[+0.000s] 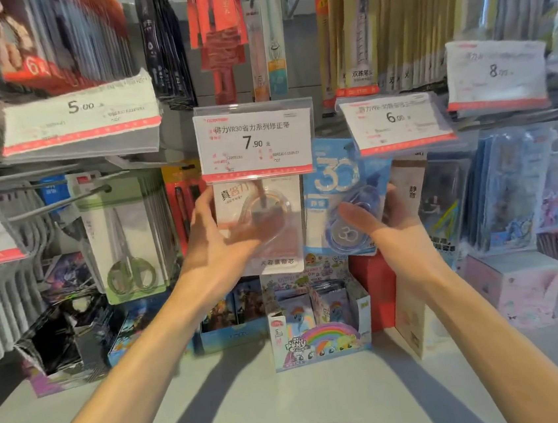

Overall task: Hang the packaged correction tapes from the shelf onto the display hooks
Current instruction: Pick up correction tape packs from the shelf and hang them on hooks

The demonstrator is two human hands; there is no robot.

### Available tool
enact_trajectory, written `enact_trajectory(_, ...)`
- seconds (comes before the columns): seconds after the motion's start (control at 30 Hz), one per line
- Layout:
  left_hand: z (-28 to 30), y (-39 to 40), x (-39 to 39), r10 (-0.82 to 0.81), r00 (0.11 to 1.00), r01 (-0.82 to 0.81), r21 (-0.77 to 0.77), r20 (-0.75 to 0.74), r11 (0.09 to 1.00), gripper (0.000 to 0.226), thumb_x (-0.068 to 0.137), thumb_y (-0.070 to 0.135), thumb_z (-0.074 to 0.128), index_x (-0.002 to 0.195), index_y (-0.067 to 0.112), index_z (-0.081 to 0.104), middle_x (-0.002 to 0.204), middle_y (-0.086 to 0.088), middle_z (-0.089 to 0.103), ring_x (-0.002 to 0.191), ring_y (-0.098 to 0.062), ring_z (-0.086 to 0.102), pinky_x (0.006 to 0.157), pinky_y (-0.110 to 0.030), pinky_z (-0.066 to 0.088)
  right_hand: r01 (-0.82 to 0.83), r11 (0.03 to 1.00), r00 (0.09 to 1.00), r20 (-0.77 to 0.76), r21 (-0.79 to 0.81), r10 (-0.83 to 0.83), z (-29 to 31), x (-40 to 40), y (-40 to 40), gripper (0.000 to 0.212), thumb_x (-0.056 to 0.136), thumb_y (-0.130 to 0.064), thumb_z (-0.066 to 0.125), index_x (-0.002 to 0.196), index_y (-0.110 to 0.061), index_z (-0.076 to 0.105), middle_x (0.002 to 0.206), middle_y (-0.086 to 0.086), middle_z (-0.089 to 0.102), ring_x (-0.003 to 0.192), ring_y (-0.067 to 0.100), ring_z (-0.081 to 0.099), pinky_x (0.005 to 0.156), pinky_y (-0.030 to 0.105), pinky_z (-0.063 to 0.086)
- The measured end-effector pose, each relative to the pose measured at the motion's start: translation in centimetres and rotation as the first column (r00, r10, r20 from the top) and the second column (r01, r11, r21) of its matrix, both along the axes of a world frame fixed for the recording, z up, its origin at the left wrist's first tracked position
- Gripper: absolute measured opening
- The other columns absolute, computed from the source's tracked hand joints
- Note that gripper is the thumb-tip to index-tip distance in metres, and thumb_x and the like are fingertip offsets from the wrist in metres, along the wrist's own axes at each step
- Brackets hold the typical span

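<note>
A white packaged correction tape (pixel 274 246) hangs under the 7.90 price tag (pixel 253 140) at the centre of the display. My left hand (pixel 220 238) holds it, with the thumb across the front of its clear blister and the fingers at its left edge. To the right, a blue packaged correction tape (pixel 335 188) marked "30" is raised below the 6.00 price tag (pixel 397 123). My right hand (pixel 387 220) grips that blue pack from its right side, thumb across the blister. The hooks behind both tags are hidden.
Packaged scissors (pixel 125 241) hang to the left beside a bare hook (pixel 63 203). Card display boxes (pixel 317 324) and a red box (pixel 375 287) stand on the grey shelf (pixel 243 404) below. Pens and other packs hang above and to the right.
</note>
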State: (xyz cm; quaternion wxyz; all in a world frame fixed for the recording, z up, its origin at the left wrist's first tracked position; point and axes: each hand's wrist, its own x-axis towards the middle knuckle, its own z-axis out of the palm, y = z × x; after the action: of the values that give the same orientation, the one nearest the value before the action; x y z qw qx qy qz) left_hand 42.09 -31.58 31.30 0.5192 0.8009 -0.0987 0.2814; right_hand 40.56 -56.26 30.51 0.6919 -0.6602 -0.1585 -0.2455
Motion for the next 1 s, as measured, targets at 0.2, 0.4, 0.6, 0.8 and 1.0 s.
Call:
enact_trajectory(0.2,0.0,-0.2,-0.3,0.036,0.995,-0.038,0.025,0.094,0.999,0.119,0.055,0.067,0.079,0.155,0.024,0.029,0.162,-0.005,0.033,0.147,-0.024,0.037,0.117,-0.04,0.037,0.001,1.0,1.0,0.004,0.006,-0.001,0.0,0.6,-1.3,0.077,0.055,-0.058,0.092,0.123,-0.034,0.064,0.109,-0.02,0.078,0.1,-0.003,0.073,0.078,0.012,0.054)
enact_trajectory(0.4,0.4,-0.6,-0.5,0.004,0.991,-0.002,-0.012,0.132,1.0,0.124,0.053,0.063,0.086,0.154,0.017,0.03,0.158,-0.009,0.041,0.144,-0.026,0.044,0.117,-0.046,0.04,0.06,0.991,0.998,-0.026,-0.118,-0.064,0.3,2.1,-0.3,0.027,0.076,-0.053,0.08,0.097,-0.048,0.063,0.084,-0.039,0.072,0.081,-0.019,0.066,0.064,-0.001,0.045)
enact_trajectory(0.6,0.0,-0.8,-0.8,0.029,0.988,-0.023,-0.038,0.154,0.999,0.118,0.059,0.056,0.088,0.154,0.02,0.028,0.155,-0.004,0.045,0.141,-0.021,0.047,0.115,-0.048,0.042,0.085,0.989,0.994,-0.054,-0.124,-0.092,0.0,2.4,-0.4,0.035,0.069,-0.065,0.071,0.098,-0.049,0.06,0.093,-0.026,0.072,0.071,-0.025,0.06,0.068,0.014,0.044)
enact_trajectory(0.8,-0.3,-0.9,-1.1,0.016,0.984,-0.008,-0.049,0.178,0.999,0.117,0.059,0.063,0.084,0.154,0.026,0.026,0.155,0.003,0.045,0.14,-0.012,0.047,0.114,-0.04,0.044,0.004,0.993,1.0,-0.016,-0.115,-0.006,-0.2,1.3,-0.5,0.015,0.084,-0.049,0.078,0.097,-0.05,0.07,0.086,-0.036,0.073,0.081,-0.018,0.066,0.066,0.001,0.047)
enact_trajectory(1.0,-0.3,-1.3,-2.5,-0.055,0.979,0.061,-0.025,0.195,0.998,0.104,0.064,0.062,0.079,0.148,0.042,0.021,0.127,0.033,0.045,0.1,0.029,0.051,0.07,0.011,0.036,0.148,0.976,0.987,0.089,-0.158,-0.135,-1.3,-0.7,-1.9,0.035,0.088,-0.047,0.072,0.119,-0.034,0.064,0.102,-0.035,0.073,0.101,-0.014,0.066,0.081,0.002,0.048)
